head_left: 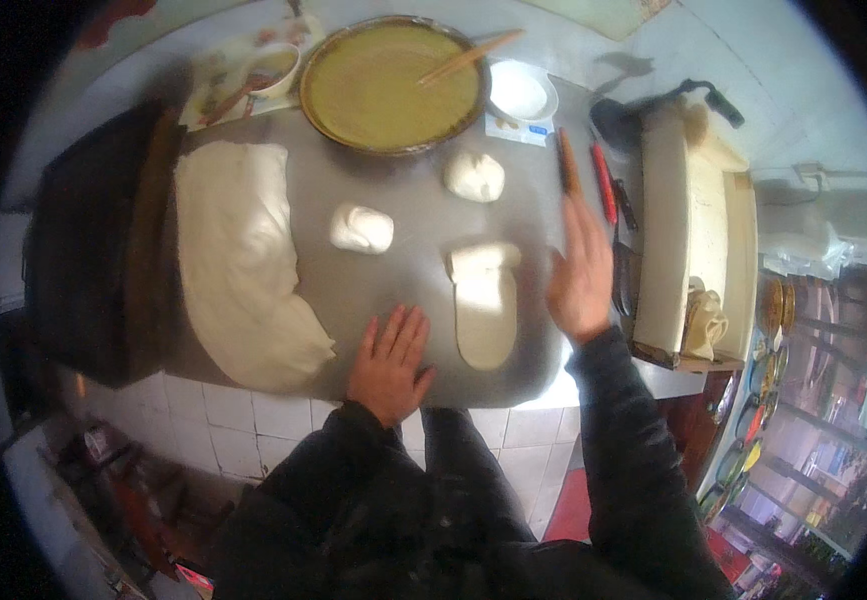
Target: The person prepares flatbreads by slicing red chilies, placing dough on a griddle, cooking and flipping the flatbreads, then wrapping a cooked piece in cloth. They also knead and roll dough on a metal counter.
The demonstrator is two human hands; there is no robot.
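Observation:
My left hand [390, 367] lies flat near the front edge of the metal work surface [403, 277], fingers slightly apart, holding nothing. My right hand [583, 274] is at the right, its fingertips at the near end of a wooden rolling pin [569, 161]; whether it grips the pin cannot be told. Between the hands lies a flattened dough strip [486, 315] with its far end rolled or folded over. Two small dough pieces [362, 229], [474, 177] sit farther back. A large dough sheet [238, 262] covers the left side.
At the back stand a wide pan of yellowish liquid or paste [381, 90] with a wooden stick [471, 56] in it, a bowl of white powder [518, 91] and a bowl with a spoon [272, 69]. Right are a red-handled tool [603, 184] and a long open box [662, 225].

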